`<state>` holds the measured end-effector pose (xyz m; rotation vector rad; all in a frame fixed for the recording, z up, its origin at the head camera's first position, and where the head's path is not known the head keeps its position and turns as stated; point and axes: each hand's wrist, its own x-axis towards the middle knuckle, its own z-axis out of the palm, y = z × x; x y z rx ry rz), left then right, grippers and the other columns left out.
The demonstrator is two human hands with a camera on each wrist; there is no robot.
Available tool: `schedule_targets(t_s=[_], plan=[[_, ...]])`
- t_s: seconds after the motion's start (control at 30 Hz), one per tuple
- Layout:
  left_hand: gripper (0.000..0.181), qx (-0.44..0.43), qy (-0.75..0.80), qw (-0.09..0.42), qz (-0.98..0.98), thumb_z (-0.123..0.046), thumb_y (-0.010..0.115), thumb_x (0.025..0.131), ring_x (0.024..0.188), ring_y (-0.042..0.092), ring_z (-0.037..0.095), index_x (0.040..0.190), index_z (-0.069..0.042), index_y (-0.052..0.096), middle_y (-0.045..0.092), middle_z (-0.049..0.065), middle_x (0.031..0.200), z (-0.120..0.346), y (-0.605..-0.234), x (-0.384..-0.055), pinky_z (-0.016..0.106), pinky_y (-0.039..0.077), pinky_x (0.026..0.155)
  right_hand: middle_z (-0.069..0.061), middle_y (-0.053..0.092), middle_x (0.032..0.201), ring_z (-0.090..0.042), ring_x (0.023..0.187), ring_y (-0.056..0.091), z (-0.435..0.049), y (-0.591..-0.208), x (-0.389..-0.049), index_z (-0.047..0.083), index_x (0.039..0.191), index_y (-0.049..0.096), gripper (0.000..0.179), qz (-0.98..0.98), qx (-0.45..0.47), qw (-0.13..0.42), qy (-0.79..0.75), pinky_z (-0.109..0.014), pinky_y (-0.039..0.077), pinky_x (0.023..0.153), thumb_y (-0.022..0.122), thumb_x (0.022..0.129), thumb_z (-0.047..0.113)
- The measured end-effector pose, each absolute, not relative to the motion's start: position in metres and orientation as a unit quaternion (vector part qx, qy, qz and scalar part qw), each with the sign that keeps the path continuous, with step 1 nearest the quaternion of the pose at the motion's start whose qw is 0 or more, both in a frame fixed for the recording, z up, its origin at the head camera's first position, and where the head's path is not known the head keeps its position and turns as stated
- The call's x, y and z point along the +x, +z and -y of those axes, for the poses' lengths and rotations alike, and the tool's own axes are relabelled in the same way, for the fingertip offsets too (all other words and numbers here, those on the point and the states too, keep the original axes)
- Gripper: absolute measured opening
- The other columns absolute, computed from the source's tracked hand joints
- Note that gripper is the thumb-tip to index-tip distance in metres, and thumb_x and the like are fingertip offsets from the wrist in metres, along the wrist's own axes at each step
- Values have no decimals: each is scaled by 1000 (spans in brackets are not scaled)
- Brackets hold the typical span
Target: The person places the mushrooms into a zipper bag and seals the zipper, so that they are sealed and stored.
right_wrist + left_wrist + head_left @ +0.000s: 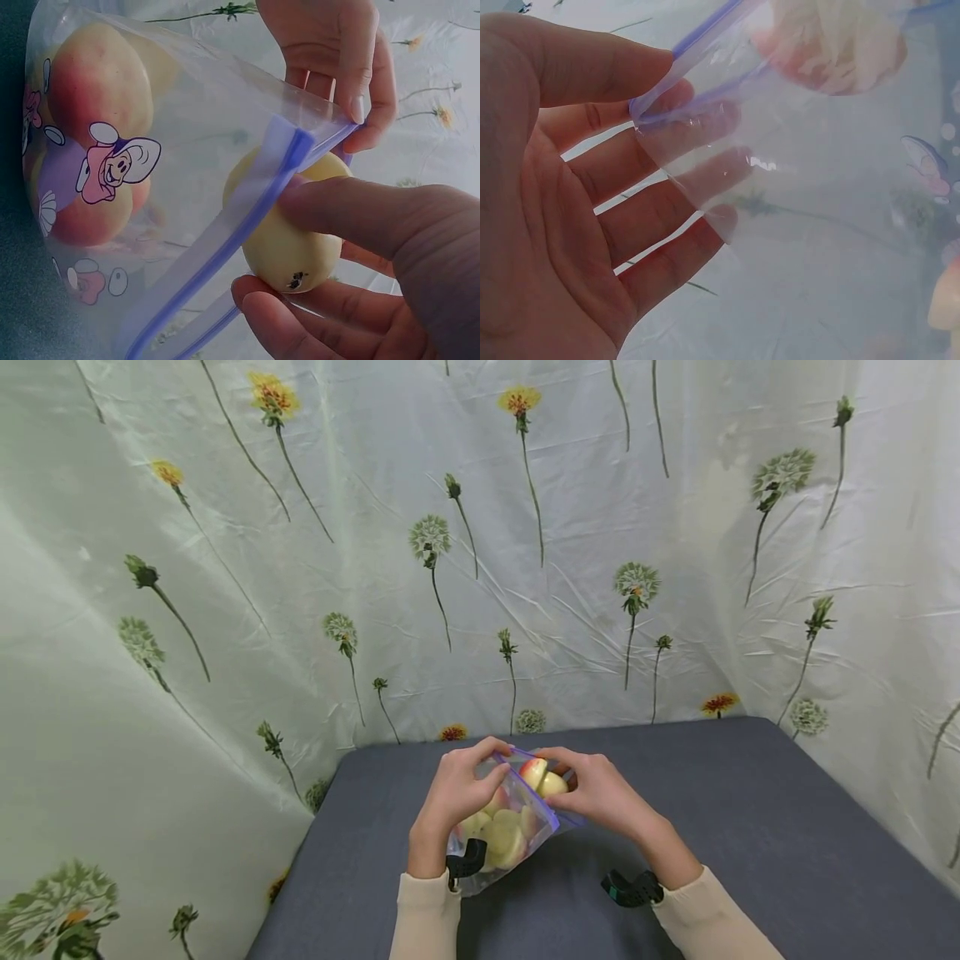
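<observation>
A clear zip bag (480, 877) with a purple zip strip and cartoon prints holds several round, yellow-and-red fruits (101, 82). My left hand (462, 785) pinches one corner of its open mouth between thumb and forefinger; the other fingers (649, 165) lie spread behind the plastic. At the mouth, my right hand (603, 789) grips a smooth pale yellow fruit (292, 247) with a dark spot at one end, thumb on top and fingers beneath. Another fruit (533, 772), yellow with red, sits against it and is partly hidden. The near zip strip (225, 247) crosses in front of the gripped fruit.
The bag is over a dark grey table (750, 843). Behind and to the left hangs a pale curtain (390, 585) printed with dandelions. Each wrist wears a black strap mount, one at the left wrist (468, 857), one at the right wrist (633, 889).
</observation>
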<state>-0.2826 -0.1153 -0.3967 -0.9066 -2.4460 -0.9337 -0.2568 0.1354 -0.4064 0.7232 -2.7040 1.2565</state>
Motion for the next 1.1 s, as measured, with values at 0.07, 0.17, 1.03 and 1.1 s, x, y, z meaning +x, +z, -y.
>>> schedule_targets(t_s=[0.07, 0.17, 1.03, 1.1], plan=[[16, -323, -333, 187, 866, -22, 68, 98, 46, 29, 5, 113, -18, 72, 72, -10, 104, 115, -396, -283, 26, 32, 50, -1, 70, 103, -13, 77, 67, -134, -406, -257, 24, 138, 59, 57, 883, 231, 39, 407, -31, 53, 63, 82, 85, 20], [16, -325, -336, 187, 864, -22, 68, 98, 48, 33, 6, 113, -17, 72, 73, -7, 105, 115, -396, -283, 26, 33, 51, 2, 70, 101, -12, 77, 67, -133, -406, -257, 22, 129, 63, 49, 886, 224, 44, 404, -31, 54, 64, 83, 84, 22], [18, -322, -332, 176, 869, -22, 67, 97, 43, 29, 4, 115, -20, 72, 71, -13, 99, 110, -402, -284, 26, 32, 48, 1, 71, 100, -18, 84, 68, -124, -418, -266, 19, 106, 74, 22, 868, 175, 36, 463, -34, 56, 68, 78, 85, 16], [19, -323, -334, 176, 868, -22, 68, 97, 43, 29, 4, 115, -19, 72, 71, -13, 99, 110, -401, -284, 26, 32, 48, 1, 71, 96, -17, 82, 68, -121, -418, -266, 19, 104, 75, 20, 867, 155, 33, 473, -34, 56, 66, 79, 84, 19]])
